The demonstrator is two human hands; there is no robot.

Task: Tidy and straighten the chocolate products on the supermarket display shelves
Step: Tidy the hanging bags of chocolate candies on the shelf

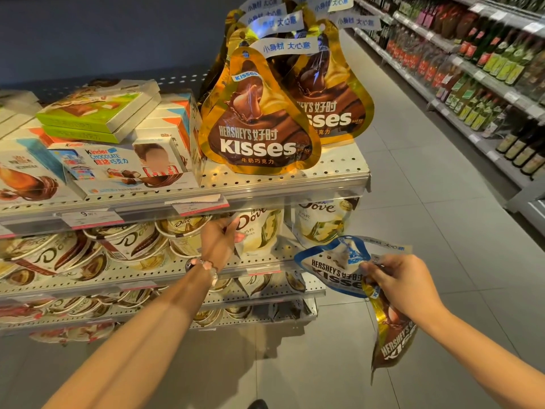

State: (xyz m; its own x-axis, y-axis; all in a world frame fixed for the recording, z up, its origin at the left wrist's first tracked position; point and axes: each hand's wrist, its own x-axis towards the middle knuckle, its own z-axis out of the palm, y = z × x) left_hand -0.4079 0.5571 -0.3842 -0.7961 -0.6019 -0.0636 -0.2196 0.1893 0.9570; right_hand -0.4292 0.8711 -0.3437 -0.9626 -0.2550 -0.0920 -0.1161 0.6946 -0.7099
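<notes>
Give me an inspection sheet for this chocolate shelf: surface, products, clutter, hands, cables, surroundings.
Surface: perforated top shelf, more shelves below.
Job's things: gold Kisses bags upright on top; Kinder boxes stacked; Dove pouches and Dove tubs below.
Clutter: green boxes lying askew on the Kinder stack.
Hands: left hand grips a Dove pouch; right hand holds blue Kisses bag and a gold one.
Cables: nothing seen.
Surroundings: tiled aisle, bottle shelves on the right.

Both hands grip: left hand (219, 242) extended forward, right hand (404, 283) lower.
</notes>
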